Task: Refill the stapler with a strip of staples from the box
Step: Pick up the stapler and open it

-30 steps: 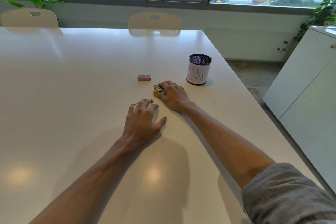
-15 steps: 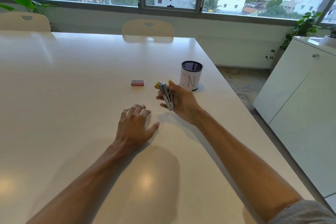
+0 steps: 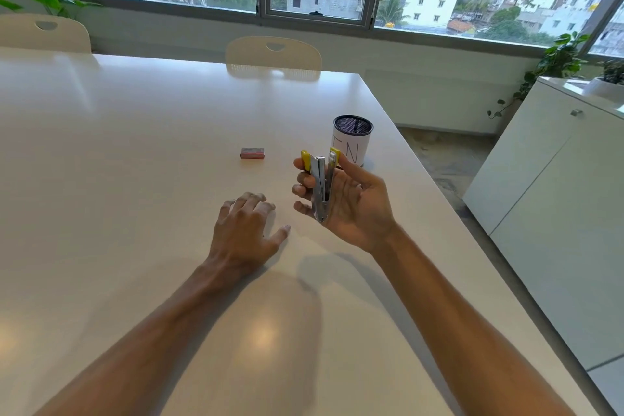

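Observation:
My right hand (image 3: 351, 206) holds a small metal stapler (image 3: 320, 184) with yellow ends above the table, palm turned toward me. The stapler stands nearly upright with its arms slightly spread at the top. My left hand (image 3: 244, 230) rests flat on the white table (image 3: 135, 132), fingers apart, holding nothing, just left of the stapler. A small pink staple box (image 3: 252, 153) lies closed on the table beyond my left hand, a short way left of the stapler.
A black mesh pen cup (image 3: 352, 140) with a white paper label stands right behind the stapler. The table's right edge runs close to my right arm. A white cabinet (image 3: 553, 199) is at the right; two chairs sit at the far side.
My right hand picked the stapler up off the table, raised it and turned it upright toward me. My left hand stayed flat on the table.

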`<move>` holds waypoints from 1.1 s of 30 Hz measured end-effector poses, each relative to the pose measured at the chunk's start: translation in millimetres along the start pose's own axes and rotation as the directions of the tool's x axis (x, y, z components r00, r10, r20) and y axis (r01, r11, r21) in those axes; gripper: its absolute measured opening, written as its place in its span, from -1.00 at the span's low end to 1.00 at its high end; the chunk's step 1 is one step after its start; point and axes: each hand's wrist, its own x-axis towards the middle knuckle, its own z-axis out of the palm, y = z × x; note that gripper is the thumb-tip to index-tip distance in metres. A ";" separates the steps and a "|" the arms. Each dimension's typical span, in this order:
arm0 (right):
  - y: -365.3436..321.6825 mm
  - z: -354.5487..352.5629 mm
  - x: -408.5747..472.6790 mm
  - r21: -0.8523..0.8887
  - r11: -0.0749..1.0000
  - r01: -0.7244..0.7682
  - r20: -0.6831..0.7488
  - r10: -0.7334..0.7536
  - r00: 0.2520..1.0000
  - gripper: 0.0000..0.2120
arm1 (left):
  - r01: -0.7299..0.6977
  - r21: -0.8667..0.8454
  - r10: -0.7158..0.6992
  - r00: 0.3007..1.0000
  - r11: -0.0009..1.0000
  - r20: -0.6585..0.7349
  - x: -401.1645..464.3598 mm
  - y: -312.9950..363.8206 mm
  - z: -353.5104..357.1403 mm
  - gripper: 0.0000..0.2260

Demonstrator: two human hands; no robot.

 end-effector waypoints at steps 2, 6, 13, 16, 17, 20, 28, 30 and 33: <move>0.8 5.3 -4.8 0.012 1.000 0.009 0.009 -0.010 1.000 -0.50 | -0.005 -0.005 0.005 1.000 1.000 0.004 0.2 0.1 -0.4 -0.43; 2.6 11.1 -13.3 0.018 1.000 0.018 0.013 -0.018 1.000 -0.52 | -0.004 -0.016 0.004 1.000 1.000 0.010 0.0 1.6 -1.5 -0.41; 5.2 12.2 -17.9 0.026 0.999 0.026 -0.020 -0.026 0.999 -0.53 | 0.000 -0.024 0.001 1.000 1.000 0.012 -1.3 2.9 -2.6 -0.41; 4.4 13.2 -17.9 0.020 1.000 0.022 0.004 -0.022 1.000 -0.57 | 0.000 -0.020 0.000 1.000 1.000 0.013 -0.9 3.5 -2.5 -0.41; 4.1 13.3 -18.1 0.021 1.000 0.022 0.002 -0.022 1.000 -0.57 | 0.000 -0.017 0.000 1.000 1.000 0.009 -0.9 3.1 -1.9 -0.42; 2.6 13.2 -19.3 0.037 0.999 0.021 -0.012 -0.021 1.000 -0.53 | -0.004 -0.002 0.004 1.000 1.000 -0.007 -1.2 1.0 0.2 -0.43; 3.1 14.8 -19.7 0.052 0.998 0.038 -0.022 -0.036 0.999 -0.59 | -0.006 0.011 0.006 1.000 1.000 -0.017 -1.0 0.8 1.4 -0.47; 3.4 13.4 -18.8 0.036 0.998 0.047 -0.026 -0.046 0.999 -0.67 | -0.009 0.011 0.009 1.000 1.000 -0.017 -1.1 0.6 1.4 -0.47; 4.1 12.3 -18.6 0.020 0.998 0.053 -0.030 -0.053 0.998 -0.67 | -0.009 0.010 0.009 1.000 1.000 -0.012 -1.2 1.0 0.7 -0.45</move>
